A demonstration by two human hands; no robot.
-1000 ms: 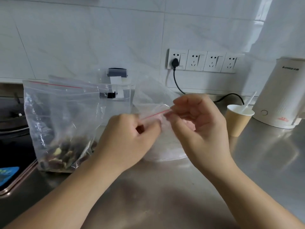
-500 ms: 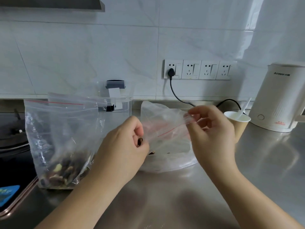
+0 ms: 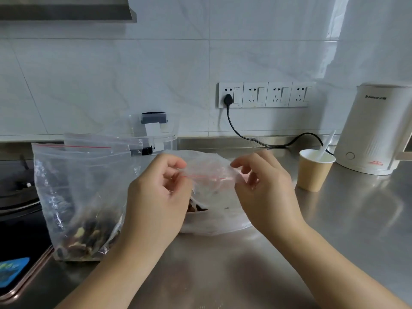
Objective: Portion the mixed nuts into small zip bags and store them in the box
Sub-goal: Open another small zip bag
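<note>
Small bag (image 3: 209,175) is held up over the counter (image 3: 289,253), centre of view, between both hands. Its top edge w/ the red zip line runs approx. horizontal, left to right. A few dark nuts (image 3: 196,207) are visible low inside it, near the left hand.

Left hand (image 3: 156,197): fingers curled, thumb and forefinger pinched on the bag's left top corner. Right hand (image 3: 265,188): fingers curled, pinched on the right top corner. Long axis of the zip thus spans from one pinch to the other; both hands are equally near, one at each end. Whether the zip is pressed closed along its length cannot be told; the film is blurred there.

Judgement: step in hand is sealing or opening of the zip. For sealing, a pinch would have to be run along the axis from one end to the other, w/ the other end kept taut.

Large bag (image 3: 80,197) w/ the mixed-nut stock stands on the counter just left of the left hand, mouth up. The clear box (image 3: 156,139) is placed behind it, against the wall. A crumpled plastic sheet (image 3: 214,228) lies beneath the small bag.

Paper cup (image 3: 314,172) w/ a white spoon (image 3: 326,146) is set to the right, kettle (image 3: 374,130) beyond it. Stove (image 3: 15,197) is at far left
</note>
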